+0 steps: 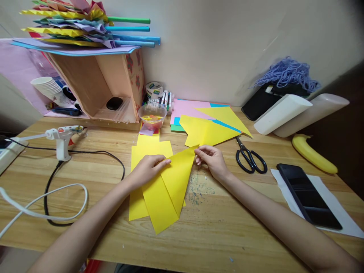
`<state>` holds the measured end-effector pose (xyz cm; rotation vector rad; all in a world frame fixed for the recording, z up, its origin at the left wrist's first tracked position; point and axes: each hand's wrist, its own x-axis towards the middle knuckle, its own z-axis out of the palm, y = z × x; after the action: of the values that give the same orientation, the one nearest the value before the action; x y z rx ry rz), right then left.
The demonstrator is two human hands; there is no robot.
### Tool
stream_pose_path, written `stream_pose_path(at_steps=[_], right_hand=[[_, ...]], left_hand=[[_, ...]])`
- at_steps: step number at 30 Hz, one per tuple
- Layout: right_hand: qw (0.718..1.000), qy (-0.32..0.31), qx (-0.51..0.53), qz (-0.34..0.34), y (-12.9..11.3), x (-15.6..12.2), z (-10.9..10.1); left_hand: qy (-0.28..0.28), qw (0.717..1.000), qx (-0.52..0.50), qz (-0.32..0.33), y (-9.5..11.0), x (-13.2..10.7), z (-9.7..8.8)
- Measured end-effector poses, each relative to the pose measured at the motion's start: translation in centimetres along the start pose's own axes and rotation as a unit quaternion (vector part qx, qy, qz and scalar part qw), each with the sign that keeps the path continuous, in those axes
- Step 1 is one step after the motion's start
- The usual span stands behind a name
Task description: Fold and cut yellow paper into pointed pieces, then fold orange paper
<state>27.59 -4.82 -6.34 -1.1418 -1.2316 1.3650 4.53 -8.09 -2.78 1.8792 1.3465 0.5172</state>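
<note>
A folded yellow paper (170, 185) lies on the wooden desk (227, 227) in front of me, on top of other yellow sheets (150, 149). My left hand (148, 168) rests flat on the fold, fingers stretched toward the right and pressing the paper down. My right hand (212, 159) pinches the pointed upper corner of the same folded paper between thumb and fingertips.
Black scissors (250, 157) lie right of my right hand. A phone (308, 195) on white paper and a banana (313, 153) are at the far right. A glue gun (64, 138) with cables sits left. Coloured sheets (210, 121), a small bowl (152, 115) and a cardboard box (96, 83) stand behind.
</note>
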Motion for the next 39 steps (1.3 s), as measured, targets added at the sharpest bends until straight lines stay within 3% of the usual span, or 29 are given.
stream_pose_path(at_steps=[8, 16, 26, 31, 39], right_hand=[[0.998, -0.034, -0.045, -0.008, -0.6, -0.3, 0.3], [0.999, -0.042, -0.014, -0.008, -0.1, -0.1, 0.0], [0.999, 0.014, -0.029, -0.042, -0.4, -0.2, 0.2], [0.996, 0.002, -0.038, -0.083, 0.1, -0.1, 0.1], [0.992, -0.045, -0.079, -0.084, 0.2, -0.4, 0.0]], left_hand=[[-0.009, 1.000, 0.022, -0.006, -0.1, 0.0, 0.1], [-0.007, 0.999, 0.041, 0.005, 0.0, -0.1, 0.0], [0.001, 0.999, 0.048, 0.005, 0.2, -0.1, 0.2], [0.007, 0.999, 0.042, -0.002, -0.1, -0.1, -0.1], [0.099, 0.994, -0.028, -0.037, -1.2, 0.3, -1.2]])
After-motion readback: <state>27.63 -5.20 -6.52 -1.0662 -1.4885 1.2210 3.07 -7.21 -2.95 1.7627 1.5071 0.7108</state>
